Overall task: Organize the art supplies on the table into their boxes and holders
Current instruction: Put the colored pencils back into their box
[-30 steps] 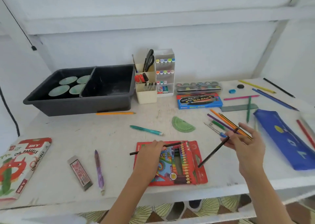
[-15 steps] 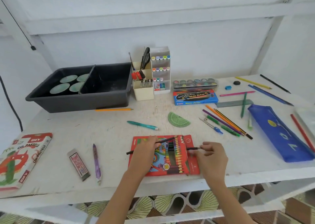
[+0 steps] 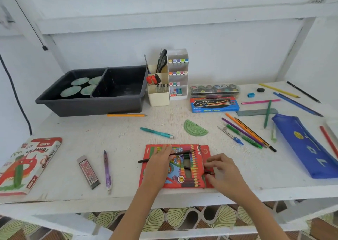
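Pencil point(image 3: 208, 172): lying crosswise under your right hand point(image 3: 222, 174), which is pinching it over the box point(image 3: 204, 152).
Left hand point(image 3: 161, 164): pinching another pencil point(image 3: 144, 160).

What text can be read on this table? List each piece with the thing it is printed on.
"OIL PASTELS", printed twice, and "DIY": oil pastels box.
"Water Colour": blue watercolour box; its script line above is too blurred.
"18": red coloured pencil box, under both hands.
Label on the small grey case: too small to read.
Marks on the blue pouch: not legible as words.
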`<act>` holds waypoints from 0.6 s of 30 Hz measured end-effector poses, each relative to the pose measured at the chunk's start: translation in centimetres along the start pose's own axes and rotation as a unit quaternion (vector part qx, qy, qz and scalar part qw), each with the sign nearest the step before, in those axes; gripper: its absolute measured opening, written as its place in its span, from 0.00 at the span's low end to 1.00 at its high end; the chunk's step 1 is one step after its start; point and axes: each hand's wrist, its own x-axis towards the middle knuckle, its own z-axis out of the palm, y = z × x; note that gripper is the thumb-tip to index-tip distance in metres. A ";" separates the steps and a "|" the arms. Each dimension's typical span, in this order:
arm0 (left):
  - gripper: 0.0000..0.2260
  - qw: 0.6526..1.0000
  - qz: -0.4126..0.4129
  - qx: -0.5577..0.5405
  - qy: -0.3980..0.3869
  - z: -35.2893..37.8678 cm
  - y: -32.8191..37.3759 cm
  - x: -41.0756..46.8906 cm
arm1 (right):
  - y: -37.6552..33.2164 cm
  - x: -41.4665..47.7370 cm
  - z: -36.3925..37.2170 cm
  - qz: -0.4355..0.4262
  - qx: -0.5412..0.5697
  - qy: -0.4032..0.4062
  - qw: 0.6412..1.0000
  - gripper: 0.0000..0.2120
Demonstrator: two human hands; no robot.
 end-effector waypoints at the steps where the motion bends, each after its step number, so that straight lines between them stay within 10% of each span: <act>1: 0.21 1.000 0.001 0.002 0.001 0.0 0.0 0.0 | 0.3 -0.1 -0.1 -0.009 -0.018 -0.005 1.000 0.10; 18: 0.20 1.000 0.003 0.012 -0.010 -1.0 0.7 -0.2 | -1.3 2.7 3.1 0.005 0.028 0.186 0.982 0.16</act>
